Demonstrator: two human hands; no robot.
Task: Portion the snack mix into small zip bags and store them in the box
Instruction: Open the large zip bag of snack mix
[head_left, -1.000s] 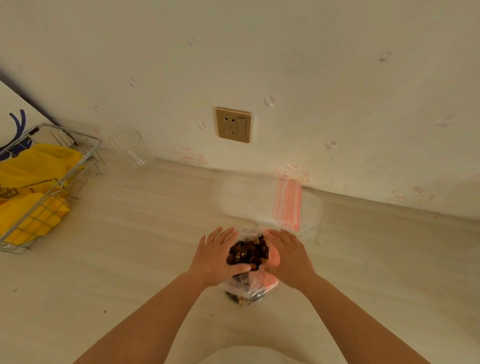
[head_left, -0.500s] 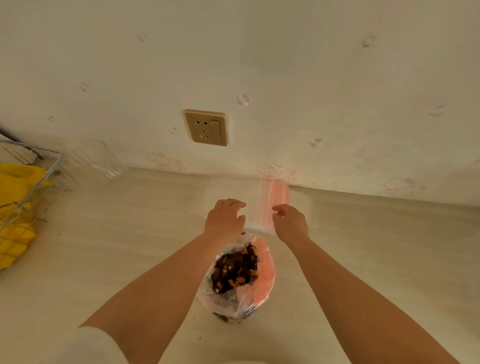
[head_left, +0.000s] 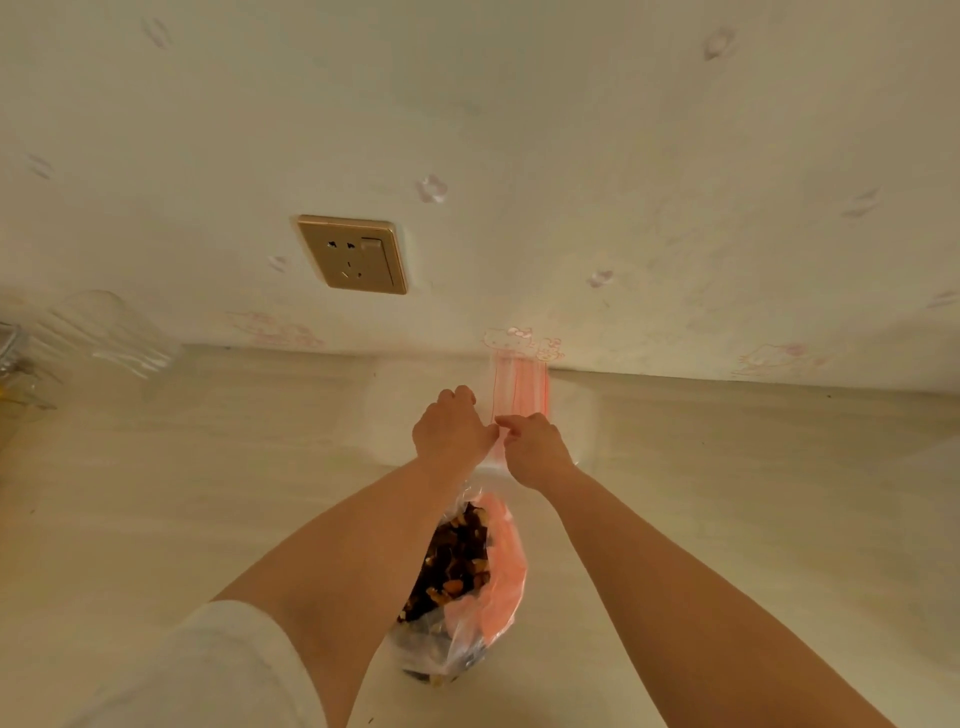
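Both hands meet at 12 o'clock over the stack of zip bags (head_left: 519, 387) on the desk (head_left: 208, 493). Left hand (head_left: 452, 431) and right hand (head_left: 535, 447) each close a pinching grip, apparently on 1 bag's edge. The open mix bag (head_left: 460, 571) sits at 6 o'clock. No portion is filled; no box is visible.

Left hand (head_left: 451, 430) and right hand (head_left: 535, 448) cover the zip bags' (head_left: 519, 384) near edge; grip undeterminable. Glass (head_left: 111, 332) far left blurred.
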